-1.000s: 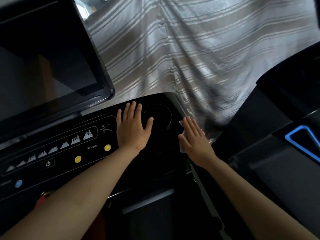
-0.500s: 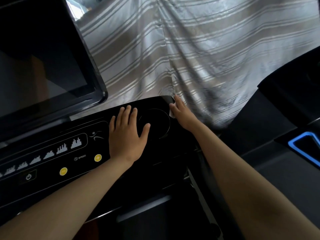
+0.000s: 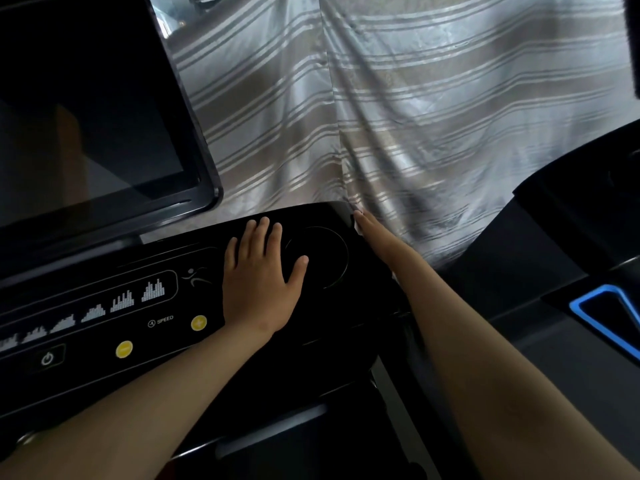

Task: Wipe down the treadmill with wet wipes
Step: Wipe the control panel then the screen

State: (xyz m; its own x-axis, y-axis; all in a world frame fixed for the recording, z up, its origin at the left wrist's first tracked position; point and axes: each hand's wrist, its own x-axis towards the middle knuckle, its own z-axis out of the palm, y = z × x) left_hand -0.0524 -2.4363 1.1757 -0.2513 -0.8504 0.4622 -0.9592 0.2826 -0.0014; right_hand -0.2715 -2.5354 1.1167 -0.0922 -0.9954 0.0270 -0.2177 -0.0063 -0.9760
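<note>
While the left hand (image 3: pixel 258 285) lies spread-fingered on the glossy black treadmill console (image 3: pixel 322 306), the right hand (image 3: pixel 375 233) presses a white wipe (image 3: pixel 358 227) flat against its edge.

A: What've I got on head cam?

B: I see the left hand (image 3: pixel 258 282) flat on the treadmill console (image 3: pixel 332 327), fingers spread, thumb by the round cup recess (image 3: pixel 317 258). Right hand (image 3: pixel 375 233) presses along the console's far right edge w/ a bit of white wet wipe (image 3: pixel 358 227) under the fingertips.

A: Controls?

B: 2 yellow buttons (image 3: pixel 199 323) near the SPEED label, power button (image 3: pixel 47 359) at left. Dark screen (image 3: pixel 86 109) up top, striped curtain (image 3: pixel 415 98) behind.
</note>
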